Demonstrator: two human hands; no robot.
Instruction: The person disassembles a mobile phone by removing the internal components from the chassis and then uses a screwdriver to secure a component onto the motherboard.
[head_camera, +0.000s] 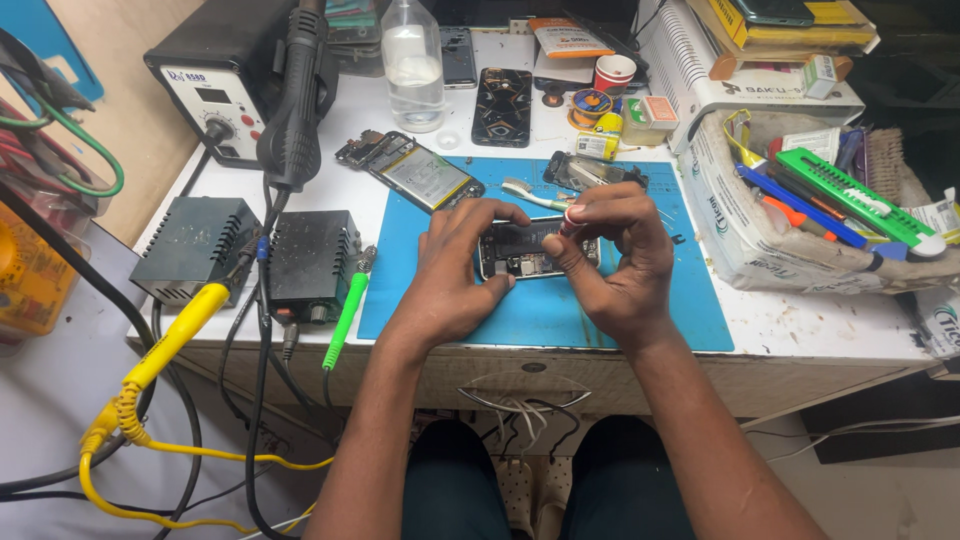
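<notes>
— What's in hand right now?

— An opened phone (522, 250), its insides facing up, held just above the blue work mat (640, 300) near the middle of the bench. The left hand (455, 270) pinches its left end, fingers curled over the top edge and thumb under the near corner. The right hand (615, 260) closes round the right end and also grips a small red-tipped tool (569, 218) between thumb and forefinger, its tip at the phone's upper edge.

— So which step, would you say?

— Judging by the grip, work on the internals — prying or unfastening something along that top edge. The next move would call for a steady left hand and light pressure; the tip itself is too small to make out.

— And around it?

— Another stripped phone (425, 175) lies further back on the mat, a clear bottle (412, 65) behind it, a hot-air station (215, 85) to the left, and a tool-filled box (800, 200) to the right.
</notes>
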